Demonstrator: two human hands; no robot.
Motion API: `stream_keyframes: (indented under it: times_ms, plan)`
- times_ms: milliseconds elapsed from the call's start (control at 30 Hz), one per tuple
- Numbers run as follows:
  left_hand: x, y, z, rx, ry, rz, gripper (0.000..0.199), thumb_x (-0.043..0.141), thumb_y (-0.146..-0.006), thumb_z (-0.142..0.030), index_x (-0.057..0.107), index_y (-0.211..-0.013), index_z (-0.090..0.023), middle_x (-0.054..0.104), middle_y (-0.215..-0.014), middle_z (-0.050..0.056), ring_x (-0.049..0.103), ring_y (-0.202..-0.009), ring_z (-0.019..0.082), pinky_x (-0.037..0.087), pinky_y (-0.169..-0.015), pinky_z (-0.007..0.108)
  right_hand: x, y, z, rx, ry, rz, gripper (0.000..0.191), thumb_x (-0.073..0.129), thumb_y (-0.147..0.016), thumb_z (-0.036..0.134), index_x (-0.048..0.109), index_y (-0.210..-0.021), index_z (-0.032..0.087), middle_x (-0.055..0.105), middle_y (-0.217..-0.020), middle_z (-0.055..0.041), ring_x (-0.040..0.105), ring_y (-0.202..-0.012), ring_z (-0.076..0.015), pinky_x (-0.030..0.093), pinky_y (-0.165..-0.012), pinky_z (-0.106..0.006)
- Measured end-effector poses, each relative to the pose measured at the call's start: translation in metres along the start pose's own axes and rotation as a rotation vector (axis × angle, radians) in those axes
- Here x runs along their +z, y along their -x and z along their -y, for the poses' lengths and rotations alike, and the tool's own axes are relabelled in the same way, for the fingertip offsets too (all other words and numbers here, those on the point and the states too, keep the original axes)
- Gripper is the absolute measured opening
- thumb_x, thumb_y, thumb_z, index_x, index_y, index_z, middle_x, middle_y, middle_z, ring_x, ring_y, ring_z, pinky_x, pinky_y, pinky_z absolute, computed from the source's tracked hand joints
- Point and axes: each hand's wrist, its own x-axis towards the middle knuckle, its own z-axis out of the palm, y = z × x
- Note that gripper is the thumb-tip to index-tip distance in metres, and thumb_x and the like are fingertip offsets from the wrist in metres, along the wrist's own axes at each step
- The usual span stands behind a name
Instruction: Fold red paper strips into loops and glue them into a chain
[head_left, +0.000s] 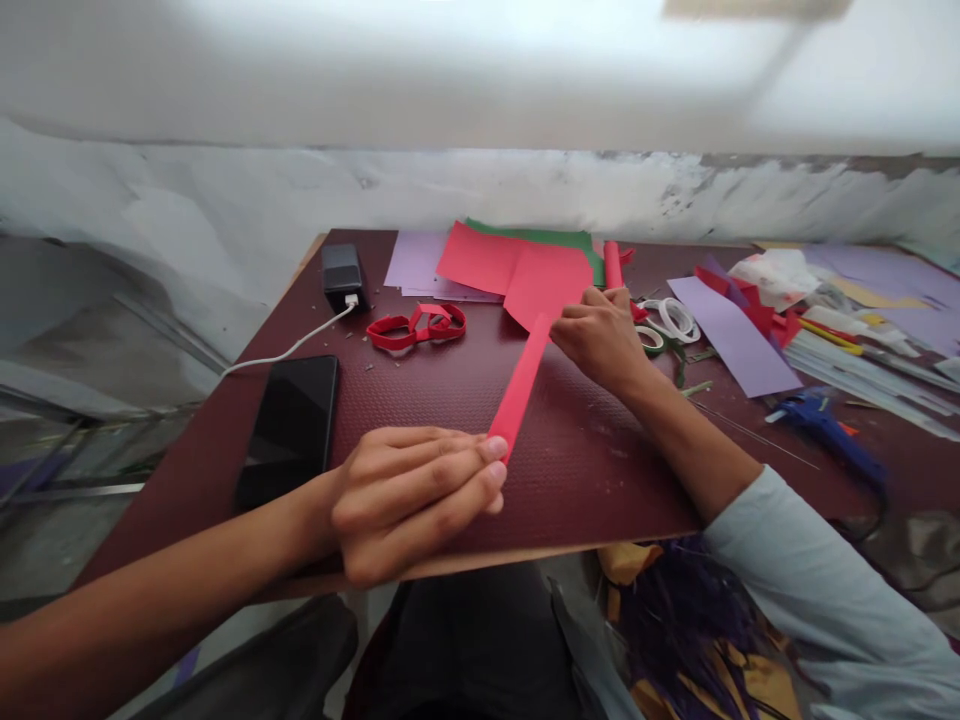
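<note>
My left fingers [450, 478] pinch the near end of the red strip [521, 385] at the frame's centre and my right fingers [576, 325] curl by its far end, whether gripping I cannot tell, so a crooked pull could crease or tear it.

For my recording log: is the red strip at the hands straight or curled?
Straight: the red strip runs without visible bends from left hand toward right hand.
</note>
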Motion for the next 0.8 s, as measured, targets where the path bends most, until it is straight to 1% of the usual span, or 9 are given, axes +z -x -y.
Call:
stream_keyframes:
  times_ms: [67,133,200,233,333,433,567,700,800]
  plan:
    - [0.003,0.001,0.007,0.088,-0.028,0.008,0.027,0.053,-0.107,-0.017,0.068,-0.13,-0.018,0.084,-0.113,0.008,0.079,-0.114,0.022,0.07,-0.097,0.032,0.0,0.003,-0.005,0.064,-0.016,0.015,0.032,0.06,-0.106,0.029,0.076,-0.078,0.021,0.068,-0.068,-0.005,0.048,-0.075,-0.0216,0.029,-0.075,-0.042]
    - [0.009,0.002,0.014,0.094,-0.083,-0.023,0.024,0.054,-0.107,-0.014,0.069,-0.125,-0.015,0.084,-0.112,0.01,0.079,-0.114,0.021,0.069,-0.097,0.03,-0.003,0.003,-0.001,0.088,-0.046,0.0,0.022,0.062,-0.104,0.032,0.078,-0.113,0.02,0.072,-0.086,-0.0081,0.052,-0.083,-0.0244,0.032,-0.076,-0.042]
    - [0.014,0.003,0.02,-0.008,-0.148,-0.072,0.023,0.06,-0.104,-0.009,0.069,-0.124,-0.012,0.083,-0.113,0.013,0.079,-0.113,0.021,0.067,-0.097,0.028,-0.01,0.001,0.013,0.048,-0.101,-0.013,0.046,0.067,-0.101,0.037,0.064,-0.144,0.019,0.072,-0.105,-0.0115,0.055,-0.094,-0.0274,0.037,-0.081,-0.043]
    - [0.016,0.003,0.022,-0.076,-0.178,-0.091,0.023,0.063,-0.102,-0.007,0.07,-0.123,-0.012,0.083,-0.114,0.014,0.08,-0.111,0.021,0.066,-0.097,0.027,-0.014,-0.001,0.022,0.001,-0.136,-0.019,0.053,0.069,-0.1,0.039,0.06,-0.149,0.019,0.07,-0.111,-0.0123,0.055,-0.098,-0.0279,0.039,-0.085,-0.044]
    - [0.019,0.003,0.025,-0.222,-0.244,-0.087,0.022,0.069,-0.098,-0.007,0.072,-0.119,-0.013,0.082,-0.118,0.012,0.081,-0.107,0.019,0.064,-0.098,0.025,-0.023,-0.006,0.052,-0.199,-0.22,-0.06,0.048,0.068,-0.103,0.037,0.059,-0.148,0.024,0.069,-0.111,-0.009,0.056,-0.101,-0.025,0.039,-0.092,-0.043]
    - [0.021,0.003,0.024,-0.211,-0.222,-0.078,0.021,0.07,-0.098,-0.007,0.073,-0.118,-0.014,0.083,-0.116,0.011,0.082,-0.104,0.017,0.063,-0.097,0.022,-0.026,-0.009,0.067,-0.314,-0.266,-0.154,0.038,0.064,-0.105,0.022,0.061,-0.142,0.029,0.068,-0.099,-0.0028,0.055,-0.094,-0.0208,0.037,-0.09,-0.04]
    - [0.023,0.001,0.02,-0.148,-0.129,-0.106,0.025,0.07,-0.097,-0.005,0.071,-0.12,-0.013,0.083,-0.113,0.012,0.081,-0.104,0.018,0.065,-0.095,0.023,-0.021,-0.007,0.062,-0.332,-0.285,-0.224,0.031,0.064,-0.104,0.018,0.064,-0.132,0.031,0.066,-0.087,0.0012,0.053,-0.085,-0.0187,0.036,-0.086,-0.04]
    - [0.016,-0.002,0.013,-0.122,-0.057,-0.106,0.027,0.068,-0.098,-0.005,0.071,-0.123,-0.013,0.083,-0.113,0.012,0.081,-0.106,0.019,0.065,-0.098,0.025,-0.015,-0.008,0.049,-0.306,-0.216,-0.278,0.022,0.068,-0.101,0.018,0.066,-0.12,0.029,0.067,-0.083,0.0031,0.051,-0.081,-0.018,0.036,-0.084,-0.039]
    - [0.011,-0.003,0.009,-0.129,-0.052,-0.049,0.026,0.067,-0.1,-0.008,0.072,-0.124,-0.015,0.083,-0.116,0.011,0.081,-0.107,0.02,0.065,-0.098,0.023,-0.015,-0.008,0.047,-0.268,-0.182,-0.329,0.026,0.071,-0.1,0.023,0.064,-0.124,0.028,0.067,-0.086,0.0022,0.052,-0.082,-0.0179,0.037,-0.083,-0.038]
